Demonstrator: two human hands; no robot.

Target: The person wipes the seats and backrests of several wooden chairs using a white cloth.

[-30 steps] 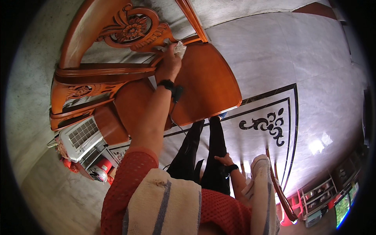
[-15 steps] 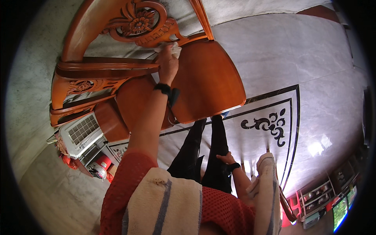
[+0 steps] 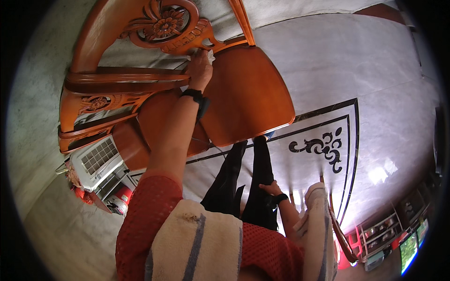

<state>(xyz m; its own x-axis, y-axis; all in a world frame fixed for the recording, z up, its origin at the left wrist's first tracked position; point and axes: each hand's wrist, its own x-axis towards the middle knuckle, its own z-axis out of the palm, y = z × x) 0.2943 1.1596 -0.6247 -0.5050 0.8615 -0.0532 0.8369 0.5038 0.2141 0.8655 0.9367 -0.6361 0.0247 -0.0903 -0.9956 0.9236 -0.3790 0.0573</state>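
Observation:
My left hand (image 3: pixel 200 72) reaches forward to the rear left corner of a glossy brown wooden chair seat (image 3: pixel 248 93). Its fingers are closed on a crumpled whitish cloth (image 3: pixel 210 57), mostly hidden under the hand. Just beyond is the chair's carved backrest (image 3: pixel 164 25), with a flower in an oval frame. My right hand (image 3: pixel 272 188) rests on my dark trouser leg (image 3: pixel 260 164), holding nothing, its fingers laid along the thigh. A cream towel with grey-blue stripes (image 3: pixel 187 239) hangs over my shoulders and chest.
More matching chairs (image 3: pixel 168 122) stand side by side at the left, close against the first. Beyond them are a white grilled appliance (image 3: pixel 96 157) and a low rack with red items. Black scrollwork (image 3: pixel 323 145) patterns the pale floor. A shelf rack (image 3: pixel 379 234) stands at the lower right.
My left hand and the cloth have moved slightly forward and left, and less of the cloth shows. My right hand stays on the leg.

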